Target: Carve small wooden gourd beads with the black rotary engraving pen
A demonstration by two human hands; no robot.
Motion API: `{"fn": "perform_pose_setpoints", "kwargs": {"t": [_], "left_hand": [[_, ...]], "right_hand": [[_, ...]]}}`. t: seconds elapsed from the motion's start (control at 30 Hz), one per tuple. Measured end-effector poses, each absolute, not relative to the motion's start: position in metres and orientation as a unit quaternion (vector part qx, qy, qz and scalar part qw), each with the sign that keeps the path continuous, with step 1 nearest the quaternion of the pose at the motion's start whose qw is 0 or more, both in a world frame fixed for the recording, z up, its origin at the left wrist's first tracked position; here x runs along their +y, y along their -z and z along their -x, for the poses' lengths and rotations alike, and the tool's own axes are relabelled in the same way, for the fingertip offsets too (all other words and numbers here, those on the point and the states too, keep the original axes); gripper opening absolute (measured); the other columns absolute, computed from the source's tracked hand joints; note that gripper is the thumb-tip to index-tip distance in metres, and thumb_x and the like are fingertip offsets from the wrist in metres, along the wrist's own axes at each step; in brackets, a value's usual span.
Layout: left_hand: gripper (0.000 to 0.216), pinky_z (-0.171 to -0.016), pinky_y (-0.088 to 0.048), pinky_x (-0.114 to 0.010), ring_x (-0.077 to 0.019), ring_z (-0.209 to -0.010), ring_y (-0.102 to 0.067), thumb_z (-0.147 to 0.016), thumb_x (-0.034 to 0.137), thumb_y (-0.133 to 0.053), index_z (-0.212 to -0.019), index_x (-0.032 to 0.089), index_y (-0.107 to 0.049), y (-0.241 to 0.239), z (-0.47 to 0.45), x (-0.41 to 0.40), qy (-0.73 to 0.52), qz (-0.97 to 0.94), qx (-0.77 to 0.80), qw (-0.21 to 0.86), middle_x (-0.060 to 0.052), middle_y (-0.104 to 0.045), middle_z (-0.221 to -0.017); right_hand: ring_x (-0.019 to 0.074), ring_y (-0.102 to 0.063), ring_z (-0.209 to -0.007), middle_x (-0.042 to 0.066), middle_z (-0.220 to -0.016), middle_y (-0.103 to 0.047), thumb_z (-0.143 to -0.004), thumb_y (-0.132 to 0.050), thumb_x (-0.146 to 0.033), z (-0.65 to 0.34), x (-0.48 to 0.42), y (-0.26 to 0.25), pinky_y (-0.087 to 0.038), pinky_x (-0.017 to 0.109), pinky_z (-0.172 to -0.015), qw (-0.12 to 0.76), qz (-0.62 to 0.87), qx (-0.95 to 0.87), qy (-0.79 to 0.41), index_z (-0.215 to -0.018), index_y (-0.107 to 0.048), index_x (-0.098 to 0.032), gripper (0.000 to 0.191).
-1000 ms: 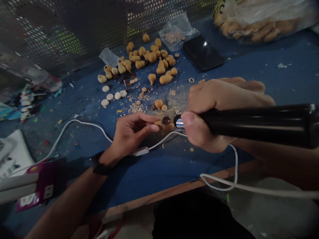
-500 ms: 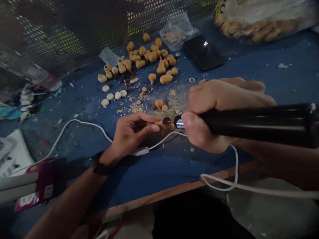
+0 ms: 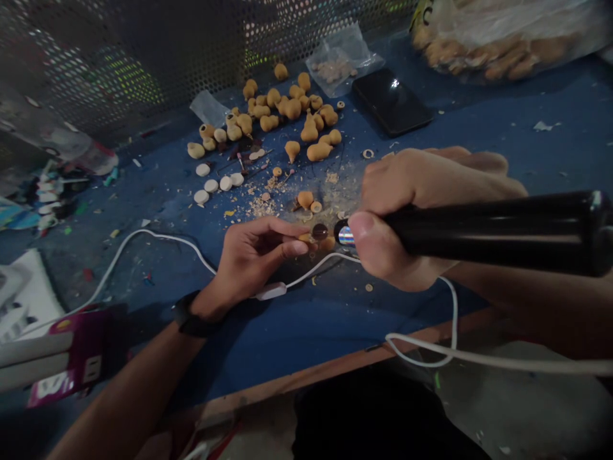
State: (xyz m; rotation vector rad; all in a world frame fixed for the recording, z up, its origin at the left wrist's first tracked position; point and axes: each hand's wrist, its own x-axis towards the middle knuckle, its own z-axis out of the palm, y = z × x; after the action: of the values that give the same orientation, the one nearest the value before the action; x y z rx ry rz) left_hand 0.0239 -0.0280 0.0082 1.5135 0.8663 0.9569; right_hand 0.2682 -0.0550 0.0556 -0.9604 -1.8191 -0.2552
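My left hand [image 3: 249, 255] pinches a small tan gourd [image 3: 328, 243] between thumb and fingertips, just above the blue table. My right hand [image 3: 421, 185] is wrapped around a black rotary tool [image 3: 502, 231], its thumb on the barrel near the front end. A dark round cutting disc [image 3: 319, 231] on the tool's tip lies over the gourd by my left fingertips; I cannot tell whether it touches. Behind the hands sit a gourd [image 3: 305, 199] and a small cut ring [image 3: 316, 207] among shavings.
Many small gourds [image 3: 292, 108] lie heaped at the back, near a black phone-like slab [image 3: 393, 102] and plastic bags [image 3: 502, 48]. White discs [image 3: 225, 183] and shavings lie left of centre. A white cable [image 3: 330, 257] runs under both hands; the table's wooden edge [image 3: 287, 385] is nearest me.
The back end of the rotary tool has risen slightly, and its disc has shifted a little up and left over the gourd. My left hand stays nearly still.
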Motion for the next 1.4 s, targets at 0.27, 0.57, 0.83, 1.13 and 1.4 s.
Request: {"fn": "perform_pose_setpoints", "kwargs": {"t": [0.27, 0.57, 0.83, 1.13, 1.4], "left_hand": [[0.039, -0.080, -0.077, -0.035, -0.0255, -0.083, -0.090, -0.082, 0.054, -0.112, -0.094, 0.021, -0.094, -0.0059, -0.0234, -0.0286, -0.401, -0.640, 0.374, 0.538, -0.010, -0.095, -0.097], [0.036, -0.077, -0.076, -0.032, -0.0245, -0.080, -0.091, -0.083, 0.051, -0.112, -0.095, 0.022, -0.095, -0.0067, -0.0238, -0.0275, -0.401, -0.640, 0.368, 0.542, -0.009, -0.095, -0.095], [0.039, -0.079, -0.078, -0.033, -0.0247, -0.080, -0.091, -0.079, 0.054, -0.113, -0.093, 0.022, -0.095, -0.0092, -0.0251, -0.0279, -0.401, -0.635, 0.382, 0.539, -0.009, -0.095, -0.095], [0.044, -0.078, -0.076, -0.035, -0.0267, -0.083, -0.090, -0.070, 0.055, -0.118, -0.088, 0.022, -0.093, -0.0110, -0.0266, -0.0279, -0.401, -0.620, 0.395, 0.547, -0.009, -0.094, -0.093], [0.039, -0.079, -0.076, -0.035, -0.0253, -0.081, -0.089, -0.073, 0.049, -0.117, -0.088, 0.022, -0.093, -0.0081, -0.0256, -0.0268, -0.408, -0.622, 0.377, 0.552, -0.008, -0.093, -0.091]], "right_hand": [[0.0090, -0.056, -0.055, -0.010, -0.062, -0.050, -0.106, -0.055, -0.039, -0.2674, -0.0580, -0.0569, -0.047, 0.025, -0.056, 0.502, 0.419, -0.749, 0.106, -0.078, -0.048, -0.028, 0.031], [0.0088, -0.050, -0.055, -0.009, -0.063, -0.045, -0.106, -0.053, -0.034, -0.2656, -0.0569, -0.0572, -0.047, 0.025, -0.058, 0.510, 0.411, -0.751, 0.082, -0.078, -0.045, -0.027, 0.029], [0.0101, -0.053, -0.057, -0.010, -0.065, -0.049, -0.107, -0.055, -0.039, -0.2679, -0.0579, -0.0564, -0.051, 0.026, -0.060, 0.494, 0.415, -0.758, 0.095, -0.079, -0.047, -0.029, 0.031], [0.0104, -0.052, -0.055, -0.009, -0.064, -0.050, -0.105, -0.057, -0.037, -0.2672, -0.0549, -0.0556, -0.049, 0.027, -0.055, 0.506, 0.403, -0.758, 0.087, -0.077, -0.046, -0.028, 0.031], [0.0120, -0.053, -0.058, -0.009, -0.066, -0.050, -0.104, -0.059, -0.034, -0.2679, -0.0565, -0.0564, -0.049, 0.029, -0.057, 0.501, 0.397, -0.766, 0.074, -0.080, -0.048, -0.029, 0.026]]}}
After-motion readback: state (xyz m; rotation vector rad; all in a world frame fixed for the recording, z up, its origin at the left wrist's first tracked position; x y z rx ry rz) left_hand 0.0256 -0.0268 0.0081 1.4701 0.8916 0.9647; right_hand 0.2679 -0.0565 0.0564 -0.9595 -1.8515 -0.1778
